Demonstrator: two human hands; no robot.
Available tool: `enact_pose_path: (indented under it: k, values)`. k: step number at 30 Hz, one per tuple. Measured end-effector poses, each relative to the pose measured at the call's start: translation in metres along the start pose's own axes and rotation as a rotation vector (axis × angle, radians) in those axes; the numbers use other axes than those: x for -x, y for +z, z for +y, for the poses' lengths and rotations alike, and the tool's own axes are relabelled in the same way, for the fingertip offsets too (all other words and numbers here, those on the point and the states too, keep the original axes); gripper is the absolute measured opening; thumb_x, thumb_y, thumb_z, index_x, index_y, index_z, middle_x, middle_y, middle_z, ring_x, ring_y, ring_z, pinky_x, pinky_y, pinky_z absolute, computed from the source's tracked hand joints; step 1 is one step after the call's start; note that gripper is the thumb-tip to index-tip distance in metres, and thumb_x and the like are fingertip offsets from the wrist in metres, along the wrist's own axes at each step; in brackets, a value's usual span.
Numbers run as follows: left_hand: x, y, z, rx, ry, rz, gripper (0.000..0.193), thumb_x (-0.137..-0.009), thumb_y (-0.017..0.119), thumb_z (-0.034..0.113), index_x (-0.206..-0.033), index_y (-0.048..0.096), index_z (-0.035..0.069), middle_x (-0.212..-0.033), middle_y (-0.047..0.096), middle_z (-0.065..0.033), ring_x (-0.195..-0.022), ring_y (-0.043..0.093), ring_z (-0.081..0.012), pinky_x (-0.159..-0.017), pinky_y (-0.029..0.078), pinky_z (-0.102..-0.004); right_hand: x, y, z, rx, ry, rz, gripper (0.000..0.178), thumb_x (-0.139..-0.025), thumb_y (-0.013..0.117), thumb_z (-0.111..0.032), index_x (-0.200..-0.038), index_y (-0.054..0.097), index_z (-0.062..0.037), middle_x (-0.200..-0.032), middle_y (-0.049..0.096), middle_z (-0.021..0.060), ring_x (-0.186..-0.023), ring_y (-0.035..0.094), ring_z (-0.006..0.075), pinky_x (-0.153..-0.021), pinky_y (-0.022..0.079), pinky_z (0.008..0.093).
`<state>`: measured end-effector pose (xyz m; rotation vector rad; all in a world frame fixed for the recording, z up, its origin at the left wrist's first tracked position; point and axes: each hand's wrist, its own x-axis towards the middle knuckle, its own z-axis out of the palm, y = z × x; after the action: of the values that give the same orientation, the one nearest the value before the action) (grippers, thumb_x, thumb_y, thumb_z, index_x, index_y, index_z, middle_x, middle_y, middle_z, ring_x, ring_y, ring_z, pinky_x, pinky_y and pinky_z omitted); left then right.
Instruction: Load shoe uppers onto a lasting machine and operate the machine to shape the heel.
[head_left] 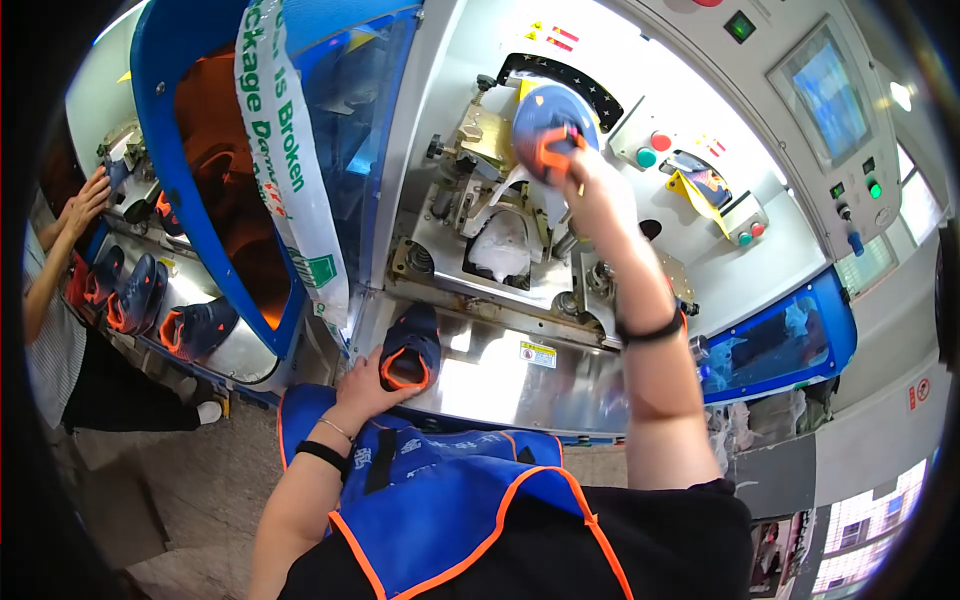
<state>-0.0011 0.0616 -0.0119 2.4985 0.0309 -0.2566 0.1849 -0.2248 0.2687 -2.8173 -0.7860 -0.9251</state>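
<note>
My left hand (364, 391) grips a navy shoe (412, 335) with an orange collar by its heel end, low over the machine's metal front ledge. The shoe's toe points away from me, and its opening faces up. Stretched far forward, my right hand (592, 178) holds a second navy-and-orange shoe (552, 152) by the collar end. That shoe is smeared by motion and covers part of the machine's upper fixture. Below it sits a whitish shoe-shaped form (502, 246) among metal clamps. Whether the raised shoe touches the fixture, I cannot tell.
A control panel with a screen (822, 85) is at the upper right, near red and green buttons (654, 150). Blue-framed side doors flank the bay; a printed plastic strip (285, 150) hangs left. Beyond it, another person's hands (85, 205) work near several similar shoes (140, 290).
</note>
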Motion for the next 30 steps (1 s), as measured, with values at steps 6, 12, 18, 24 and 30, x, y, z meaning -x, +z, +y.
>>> enact_pose_path:
  k: [6, 12, 18, 24, 30]
  values:
    - [0.002, -0.035, 0.036, 0.465, 0.29, -0.008, 0.057, -0.088, 0.068, 0.042, -0.13, 0.055, 0.005, -0.118, 0.06, -0.016, -0.09, 0.069, -0.0269, -0.074, 0.056, -0.0325, 0.171, 0.013, -0.104, -0.187, 0.169, 0.045, 0.028, -0.075, 0.076, -0.017, -0.097, 0.062, -0.0075, -0.097, 0.06, 0.0139, -0.083, 0.061, 0.0331, -0.069, 0.05, 0.0406]
    - [-0.028, -0.056, 0.127, 1.172, 0.052, -0.523, 0.045, -0.1, 0.051, 0.04, -0.13, 0.052, 0.006, -0.116, 0.061, -0.0101, -0.091, 0.068, -0.0232, -0.07, 0.056, -0.0298, 0.165, 0.023, -0.11, -0.254, 0.253, 0.005, 0.027, -0.08, 0.072, -0.019, -0.101, 0.061, -0.0062, -0.092, 0.057, 0.0124, -0.086, 0.06, 0.0318, -0.07, 0.049, 0.0401]
    - [-0.069, -0.046, 0.17, 1.773, 0.101, -0.503, 0.041, -0.101, 0.049, 0.04, -0.123, 0.055, 0.006, -0.108, 0.064, -0.0063, -0.094, 0.067, -0.0181, -0.081, 0.056, -0.0336, 0.13, 0.014, -0.101, -0.235, 0.23, 0.08, 0.043, -0.08, 0.073, -0.024, -0.117, 0.059, -0.0089, -0.114, 0.055, 0.014, -0.1, 0.057, 0.0351, -0.079, 0.049, 0.0444]
    - [-0.086, -0.041, 0.176, 1.743, 0.07, -0.5, 0.037, -0.1, 0.051, 0.041, -0.114, 0.06, 0.008, -0.102, 0.065, -0.0065, -0.091, 0.066, -0.018, -0.085, 0.055, -0.0352, 0.124, 0.047, -0.075, -0.304, 0.27, 0.014, 0.051, -0.084, 0.071, -0.025, -0.133, 0.056, -0.0234, -0.139, 0.046, 0.0199, -0.123, 0.048, 0.0406, -0.101, 0.044, 0.0479]
    - [-0.093, -0.044, 0.175, 1.742, 0.013, -0.484, 0.036, -0.099, 0.054, 0.041, -0.113, 0.061, 0.008, -0.101, 0.065, -0.0065, -0.093, 0.065, -0.0187, -0.086, 0.055, -0.0364, 0.121, 0.05, -0.078, -0.314, 0.284, 0.007, 0.049, -0.087, 0.069, -0.021, -0.134, 0.055, -0.018, -0.138, 0.046, 0.0231, -0.121, 0.051, 0.0406, -0.1, 0.044, 0.0442]
